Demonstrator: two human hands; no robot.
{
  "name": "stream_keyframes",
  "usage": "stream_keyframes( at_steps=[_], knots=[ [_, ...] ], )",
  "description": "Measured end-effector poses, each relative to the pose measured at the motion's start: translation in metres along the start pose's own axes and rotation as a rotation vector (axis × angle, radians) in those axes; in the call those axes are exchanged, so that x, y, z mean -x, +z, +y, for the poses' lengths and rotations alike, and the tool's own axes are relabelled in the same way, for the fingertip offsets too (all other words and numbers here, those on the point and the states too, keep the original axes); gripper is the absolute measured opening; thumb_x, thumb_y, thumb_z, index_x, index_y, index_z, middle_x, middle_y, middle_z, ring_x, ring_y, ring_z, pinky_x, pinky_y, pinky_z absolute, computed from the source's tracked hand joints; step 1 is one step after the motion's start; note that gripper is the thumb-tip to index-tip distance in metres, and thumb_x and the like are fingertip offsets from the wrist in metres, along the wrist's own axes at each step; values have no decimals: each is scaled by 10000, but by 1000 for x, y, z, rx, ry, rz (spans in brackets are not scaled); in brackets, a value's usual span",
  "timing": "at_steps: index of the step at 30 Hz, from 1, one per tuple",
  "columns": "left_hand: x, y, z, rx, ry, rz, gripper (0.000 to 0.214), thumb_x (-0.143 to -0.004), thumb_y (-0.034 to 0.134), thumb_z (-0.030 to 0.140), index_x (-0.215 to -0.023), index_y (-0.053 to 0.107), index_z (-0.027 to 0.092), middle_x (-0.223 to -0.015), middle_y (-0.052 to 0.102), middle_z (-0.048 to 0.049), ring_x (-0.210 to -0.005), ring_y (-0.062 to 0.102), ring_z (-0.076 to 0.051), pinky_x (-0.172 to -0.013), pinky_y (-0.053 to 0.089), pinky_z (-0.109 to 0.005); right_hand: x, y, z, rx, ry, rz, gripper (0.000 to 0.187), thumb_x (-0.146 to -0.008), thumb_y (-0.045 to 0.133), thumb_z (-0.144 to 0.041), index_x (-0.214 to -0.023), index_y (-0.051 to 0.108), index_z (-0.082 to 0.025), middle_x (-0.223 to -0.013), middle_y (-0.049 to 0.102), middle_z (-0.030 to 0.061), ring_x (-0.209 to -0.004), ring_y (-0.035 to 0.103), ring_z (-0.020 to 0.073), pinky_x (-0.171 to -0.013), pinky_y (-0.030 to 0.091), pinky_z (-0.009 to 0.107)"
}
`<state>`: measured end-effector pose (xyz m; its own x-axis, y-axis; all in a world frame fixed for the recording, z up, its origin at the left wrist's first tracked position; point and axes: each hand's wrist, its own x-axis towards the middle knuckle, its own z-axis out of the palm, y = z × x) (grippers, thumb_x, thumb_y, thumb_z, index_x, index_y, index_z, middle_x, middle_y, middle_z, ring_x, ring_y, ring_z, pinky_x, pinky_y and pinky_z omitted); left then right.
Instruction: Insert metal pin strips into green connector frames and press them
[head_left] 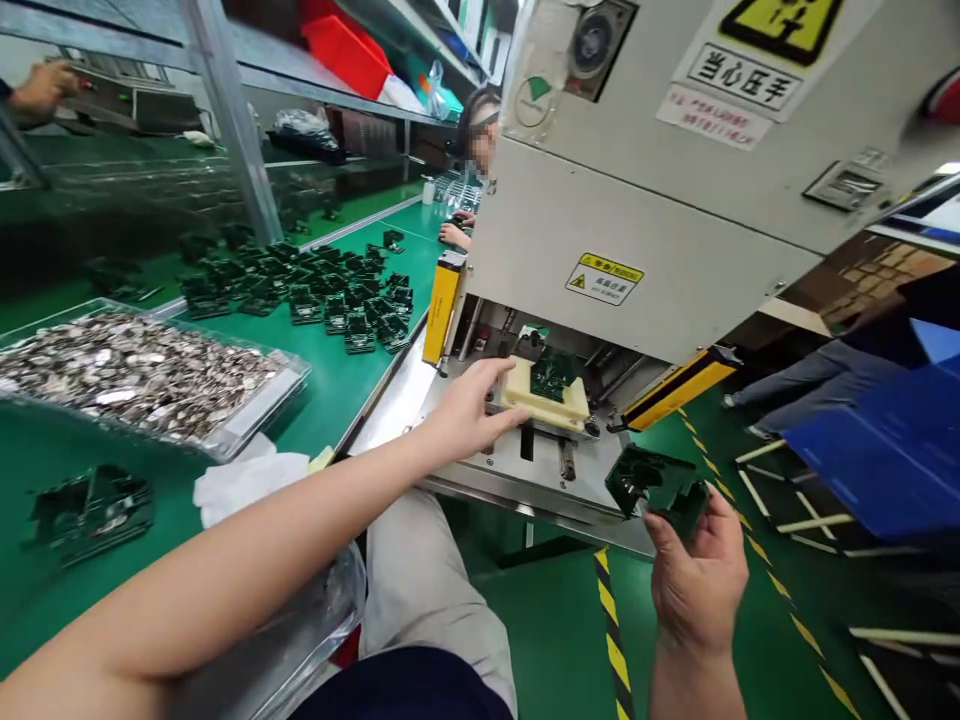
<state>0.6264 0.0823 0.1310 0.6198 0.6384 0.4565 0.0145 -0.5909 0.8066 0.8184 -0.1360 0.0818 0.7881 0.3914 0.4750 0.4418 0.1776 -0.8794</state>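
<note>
A cream-coloured fixture block (551, 408) sits on the metal bed of a press, with a dark green moulded part (553, 375) in its recess. My left hand (480, 410) is at the block's left end, thumb in front and fingers along the side, closed around that end. Off the bed's front right corner, my right hand (701, 560) grips another dark green moulded part (660, 485) between thumb and fingers. This part is tilted and shows a cut-out and a small bright metal piece.
Yellow guard bars (444, 310) flank the press opening. To the left, a clear tray (259, 405) of small shiny metal pieces and many dark green parts (360, 300) lie on the green bench. A co-worker's hands (456, 232) show behind the press. Blue bins (877, 470) stand right.
</note>
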Motion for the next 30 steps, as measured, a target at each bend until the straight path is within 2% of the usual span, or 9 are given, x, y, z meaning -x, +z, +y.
stream_keyframes(
  at_steps=[5, 9, 12, 14, 17, 20, 23, 26, 30],
  knots=[
    [-63, 26, -3, -7, -133, -208, 914, -711, 762, 465, -1441, 367, 84, -1459, 441, -244, -1361, 420, -369, -1098, 375, -515, -30, -7, -3, -2, -1, -13, 705, -564, 891, -378, -1164, 569, -196, -1129, 626, 110, -1094, 588, 284, -962, 480, 462],
    [-77, 39, -10, 80, -131, -291, 802, -643, 826, 371, -1327, 523, 80, -1235, 640, -209, -1172, 596, -339, -1003, 473, -491, -61, 11, -2, -3, -68, -102, 728, -540, 893, -449, -1129, 548, -197, -1109, 635, 117, -1076, 601, 290, -952, 480, 469],
    [-70, 37, -7, 223, -157, -222, 672, -647, 825, 317, -1240, 594, 99, -1073, 702, -143, -1027, 659, -272, -980, 500, -470, -82, 31, -1, 19, -118, -212, 726, -560, 877, -491, -1131, 534, -203, -1102, 644, 117, -1054, 616, 284, -940, 486, 464],
    [-55, 22, 0, 335, -185, -125, 622, -651, 821, 286, -1211, 606, 119, -1065, 698, -119, -1016, 658, -239, -1008, 486, -463, -90, 45, -3, 78, -141, -308, 709, -591, 859, -503, -1151, 538, -210, -1098, 650, 105, -1039, 621, 273, -933, 490, 453],
    [-13, -21, 9, 394, -245, -24, 587, -635, 829, 285, -1169, 622, 154, -1067, 682, -91, -993, 659, -214, -1008, 491, -437, -95, 67, -6, 219, -147, -490, 669, -624, 841, -498, -1164, 560, -220, -1084, 663, 80, -1011, 629, 262, -942, 485, 455],
    [46, -70, 6, 302, -389, -9, 558, -597, 854, 313, -1102, 652, 187, -965, 681, -61, -891, 672, -207, -897, 553, -379, -98, 84, -6, 285, -120, -657, 633, -647, 828, -486, -1164, 574, -221, -1050, 690, 72, -1008, 643, 266, -962, 474, 464],
    [101, -100, -11, 264, -541, -40, 546, -581, 863, 313, -1074, 660, 197, -912, 696, -70, -836, 679, -227, -788, 586, -364, -101, 96, -5, 325, -101, -716, 637, -636, 829, -484, -1167, 594, -222, -1044, 708, 74, -1042, 644, 280, -986, 458, 473],
    [131, -102, -30, 273, -604, -104, 558, -599, 851, 296, -1108, 645, 195, -1065, 701, -116, -906, 687, -249, -837, 576, -398, -102, 103, -8, 361, -70, -742, 657, -636, 818, -494, -1191, 599, -221, -1077, 708, 82, -1093, 634, 298, -998, 450, 486],
    [133, -81, -48, 303, -518, -78, 482, -568, 862, 250, -1011, 682, 191, -1309, 605, -144, -1008, 678, -251, -910, 546, -432, -100, 86, -4, 445, -151, -681, 773, -682, 758, -552, -1344, 517, -233, -1327, 589, 111, -1260, 520, 314, -1077, 371, 513]
  ],
)
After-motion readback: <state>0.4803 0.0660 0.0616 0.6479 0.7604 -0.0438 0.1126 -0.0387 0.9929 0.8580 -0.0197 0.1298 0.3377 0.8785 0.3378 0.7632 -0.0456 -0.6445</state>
